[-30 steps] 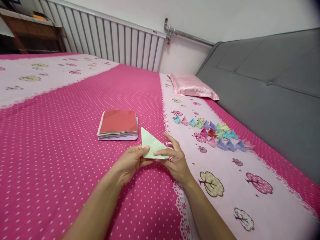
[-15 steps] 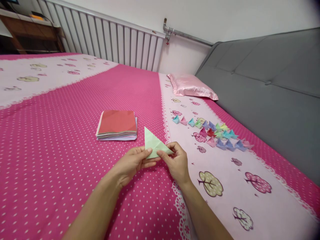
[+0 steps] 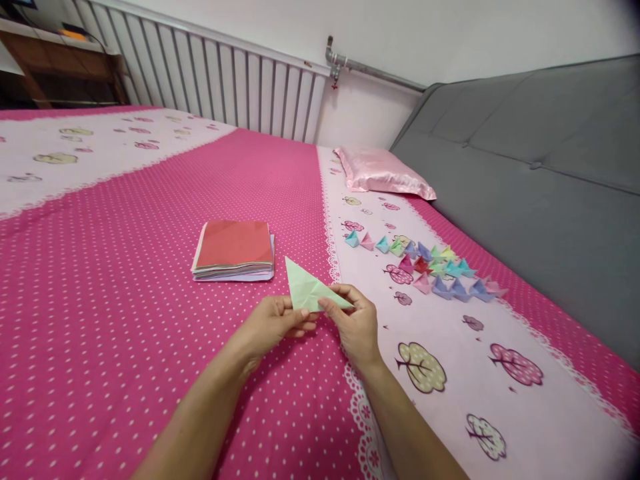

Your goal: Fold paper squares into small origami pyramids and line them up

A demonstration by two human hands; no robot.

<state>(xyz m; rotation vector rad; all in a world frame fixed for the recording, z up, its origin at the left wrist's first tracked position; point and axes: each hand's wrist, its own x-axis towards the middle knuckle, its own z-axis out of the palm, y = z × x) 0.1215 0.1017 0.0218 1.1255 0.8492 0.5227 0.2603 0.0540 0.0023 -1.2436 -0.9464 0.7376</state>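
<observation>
A pale green paper folded into a triangle [image 3: 306,287] is held just above the pink dotted bedsheet [image 3: 125,280]. My left hand [image 3: 273,325] pinches its lower left edge between thumb and fingers. My right hand [image 3: 356,325] pinches the lower right corner, fingers curled around it. Behind the hands lies a stack of coloured square paper [image 3: 234,251] with a red sheet on top. To the right, several small folded paper pieces [image 3: 430,268] in blue, green, pink and red sit in a cluster on the pale strip of the sheet.
A shiny pink pillow [image 3: 383,173] lies at the head of the bed. A grey padded headboard [image 3: 540,187] runs along the right. A white radiator [image 3: 220,80] stands against the far wall, with a wooden desk [image 3: 60,67] at the far left.
My right hand's fingers, spread a second ago, have closed onto the right corner of the green triangle. The paper has tilted slightly and lifted a little; the left hand has kept its pinch.
</observation>
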